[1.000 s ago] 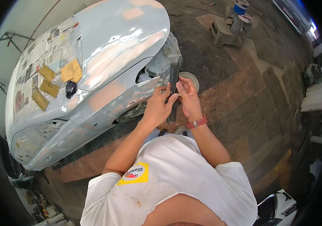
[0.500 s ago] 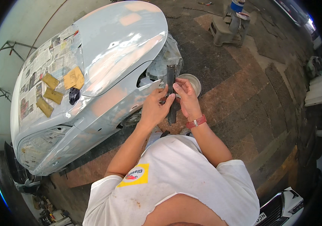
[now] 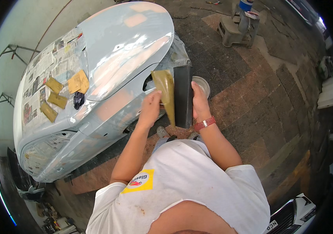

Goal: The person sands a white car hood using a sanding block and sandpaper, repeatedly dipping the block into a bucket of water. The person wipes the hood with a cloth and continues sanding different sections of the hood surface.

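Observation:
My left hand [image 3: 150, 110] pinches a bent olive-yellow sheet of sandpaper [image 3: 165, 91] at its left edge. Beside it, my right hand [image 3: 200, 103] grips a long black sanding block [image 3: 182, 97] by its right side, the broad flat face turned up. Sheet and block are held side by side in front of me; I cannot tell whether they touch along their whole length. Just left of my hands stands the grey-primed car body [image 3: 112, 113] with pinkish filler patches. Partly behind the right hand is a round pale bowl [image 3: 202, 85] on the floor.
Newspaper [image 3: 53, 62] covers the car's glass. On it lie several folded sandpaper pieces [image 3: 53, 84], a tan sheet [image 3: 78, 81] and a dark crumpled cloth [image 3: 78, 100]. A grey step stool [image 3: 232, 31] carries a blue tin [image 3: 246, 4]. Another car's front [image 3: 291, 214] shows at lower right.
The dark block has turned from edge-on to broad face up. The olive sandpaper sheet now shows, drawn to the left in my left hand; my hands have moved apart.

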### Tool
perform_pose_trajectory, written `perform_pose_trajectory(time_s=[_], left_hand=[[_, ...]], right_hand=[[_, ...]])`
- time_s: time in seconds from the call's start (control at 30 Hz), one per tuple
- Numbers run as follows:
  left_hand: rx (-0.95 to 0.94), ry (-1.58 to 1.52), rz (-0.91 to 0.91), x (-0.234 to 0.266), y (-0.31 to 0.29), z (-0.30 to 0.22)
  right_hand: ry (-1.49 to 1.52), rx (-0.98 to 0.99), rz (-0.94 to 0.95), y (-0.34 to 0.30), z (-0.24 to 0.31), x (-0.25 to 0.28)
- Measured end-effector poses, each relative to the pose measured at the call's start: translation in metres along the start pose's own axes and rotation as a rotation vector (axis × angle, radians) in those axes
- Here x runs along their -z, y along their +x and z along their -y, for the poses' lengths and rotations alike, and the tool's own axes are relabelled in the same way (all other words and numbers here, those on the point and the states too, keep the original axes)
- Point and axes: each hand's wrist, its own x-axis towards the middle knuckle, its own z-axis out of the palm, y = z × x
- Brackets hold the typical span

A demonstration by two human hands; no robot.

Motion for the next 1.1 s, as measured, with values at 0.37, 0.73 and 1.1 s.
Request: perform_pose_trajectory(time_s=[0.37,0.73,1.1], left_hand=[[-0.381,0.643,-0.006,-0.028,-0.005,-0.028],[0.046,-0.193,0.156,-0.017,0.016,-0.008],[-0.029,-0.375,0.009,-0.012,0.011,-0.024]], right_hand=[[-0.496,0.277,0.136,-0.013,0.019,-0.012],[-0.448,0.089,0.027,-0.014,0.045,0.026],[-1.004,0.257,-0.113,-0.032,0.086,0.048]])
